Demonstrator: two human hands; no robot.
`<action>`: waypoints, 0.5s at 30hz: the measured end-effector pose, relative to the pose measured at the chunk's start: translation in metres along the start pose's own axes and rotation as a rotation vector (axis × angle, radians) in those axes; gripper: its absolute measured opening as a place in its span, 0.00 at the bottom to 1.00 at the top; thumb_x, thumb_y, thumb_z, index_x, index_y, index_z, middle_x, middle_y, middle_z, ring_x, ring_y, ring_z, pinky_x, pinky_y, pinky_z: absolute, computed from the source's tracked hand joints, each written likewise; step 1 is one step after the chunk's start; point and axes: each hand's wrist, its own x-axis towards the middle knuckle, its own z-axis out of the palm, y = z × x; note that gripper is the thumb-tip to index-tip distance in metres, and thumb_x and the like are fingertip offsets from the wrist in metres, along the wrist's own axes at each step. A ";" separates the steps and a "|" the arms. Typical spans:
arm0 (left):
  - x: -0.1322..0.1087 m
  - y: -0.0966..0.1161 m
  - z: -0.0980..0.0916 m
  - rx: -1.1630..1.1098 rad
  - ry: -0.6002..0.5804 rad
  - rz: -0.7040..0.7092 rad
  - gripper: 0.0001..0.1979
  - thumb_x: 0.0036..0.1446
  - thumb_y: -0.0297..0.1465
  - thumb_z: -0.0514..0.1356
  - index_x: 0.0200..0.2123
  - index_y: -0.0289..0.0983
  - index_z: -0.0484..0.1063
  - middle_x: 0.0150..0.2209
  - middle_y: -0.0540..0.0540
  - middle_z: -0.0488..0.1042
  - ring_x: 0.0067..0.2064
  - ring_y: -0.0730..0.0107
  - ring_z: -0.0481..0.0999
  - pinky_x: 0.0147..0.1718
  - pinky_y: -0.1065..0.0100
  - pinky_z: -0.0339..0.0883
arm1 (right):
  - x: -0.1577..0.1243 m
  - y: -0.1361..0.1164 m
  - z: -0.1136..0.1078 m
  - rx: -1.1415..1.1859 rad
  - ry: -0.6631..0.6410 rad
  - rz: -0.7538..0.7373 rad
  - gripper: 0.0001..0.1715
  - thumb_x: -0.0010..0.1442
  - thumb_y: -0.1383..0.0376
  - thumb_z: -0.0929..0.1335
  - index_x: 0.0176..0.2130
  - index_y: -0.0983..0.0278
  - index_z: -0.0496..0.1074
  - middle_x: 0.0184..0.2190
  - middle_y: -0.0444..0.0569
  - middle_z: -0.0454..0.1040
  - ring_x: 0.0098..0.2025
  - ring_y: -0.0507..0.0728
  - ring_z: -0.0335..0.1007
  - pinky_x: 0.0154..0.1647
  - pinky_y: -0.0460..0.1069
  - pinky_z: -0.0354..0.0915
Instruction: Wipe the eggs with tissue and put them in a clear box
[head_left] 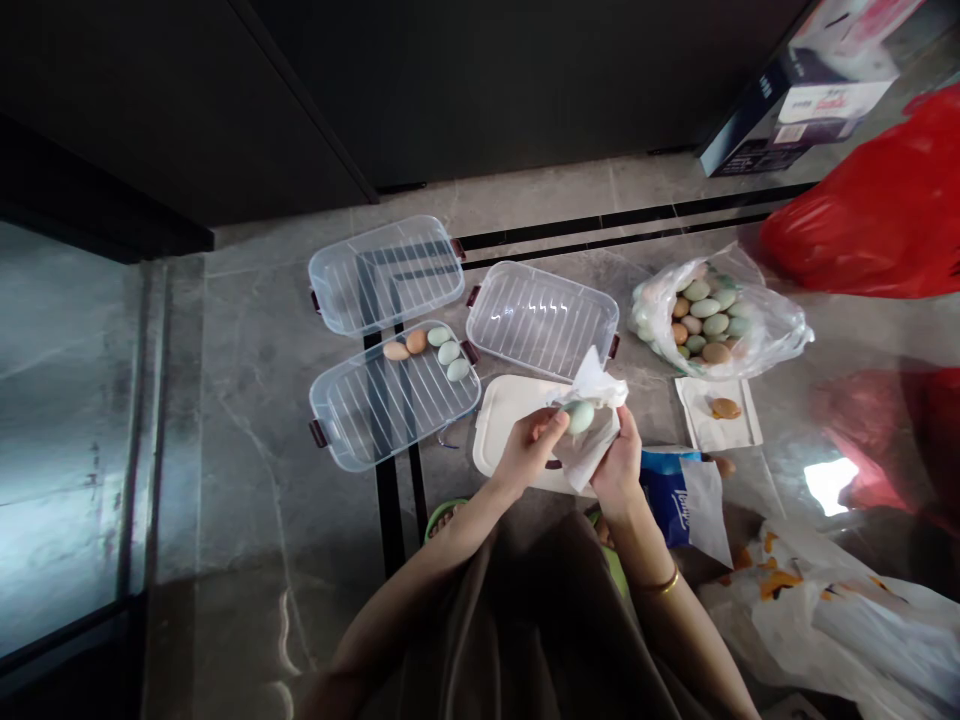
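Between my fingers, my left hand (pixel 531 447) grips a pale green egg (pixel 579 416). My right hand (pixel 621 462) holds a crumpled white tissue (pixel 597 385) that lies against the egg's far and right sides. Below both hands is a white lid (pixel 502 415) on the floor. To the left, a clear ribbed container (pixel 352 425) holds several brown and pale green eggs (pixel 448 352) at its far right corner. An open plastic bag (pixel 765 325) of green and brown eggs lies to the right.
Two more clear containers (pixel 386 280) (pixel 544 315) lie beyond. Right of my hands are a brown piece on a white tissue (pixel 694 420) and a blue tissue pack (pixel 667 500). A red bag (pixel 892 210), a box (pixel 787 115) and a white bag (pixel 847 620) are farther right.
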 end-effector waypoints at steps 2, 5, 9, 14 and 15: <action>0.002 0.002 -0.001 -0.045 0.028 -0.044 0.22 0.64 0.46 0.52 0.37 0.34 0.75 0.36 0.45 0.79 0.43 0.60 0.77 0.42 0.63 0.72 | -0.006 -0.001 0.005 0.014 0.011 -0.088 0.15 0.57 0.51 0.65 0.36 0.59 0.72 0.32 0.41 0.78 0.36 0.54 0.75 0.40 0.48 0.70; 0.001 0.005 0.002 -0.105 0.010 -0.131 0.24 0.62 0.49 0.52 0.33 0.34 0.74 0.32 0.45 0.77 0.39 0.62 0.77 0.38 0.64 0.72 | -0.014 0.004 0.010 -0.164 -0.087 -0.296 0.16 0.58 0.51 0.66 0.37 0.59 0.73 0.36 0.42 0.76 0.38 0.52 0.73 0.42 0.46 0.68; -0.005 0.002 0.009 -0.028 -0.029 -0.143 0.26 0.63 0.50 0.50 0.32 0.34 0.73 0.29 0.46 0.76 0.34 0.65 0.76 0.30 0.68 0.70 | -0.014 0.017 0.009 -0.397 -0.028 -0.527 0.16 0.58 0.52 0.68 0.29 0.61 0.71 0.26 0.39 0.70 0.28 0.48 0.65 0.34 0.43 0.64; -0.007 0.000 -0.002 0.385 0.039 0.092 0.28 0.68 0.43 0.45 0.22 0.37 0.71 0.23 0.46 0.73 0.31 0.66 0.74 0.35 0.65 0.68 | 0.000 0.016 -0.002 -0.400 0.188 -0.342 0.16 0.60 0.54 0.65 0.26 0.61 0.69 0.21 0.36 0.67 0.22 0.47 0.60 0.25 0.42 0.59; -0.007 0.001 -0.006 0.451 0.076 0.136 0.27 0.68 0.42 0.46 0.22 0.37 0.70 0.23 0.46 0.73 0.31 0.66 0.74 0.36 0.65 0.68 | 0.003 0.014 -0.005 -0.418 0.214 -0.317 0.15 0.59 0.56 0.65 0.26 0.61 0.69 0.21 0.36 0.68 0.23 0.47 0.61 0.26 0.42 0.59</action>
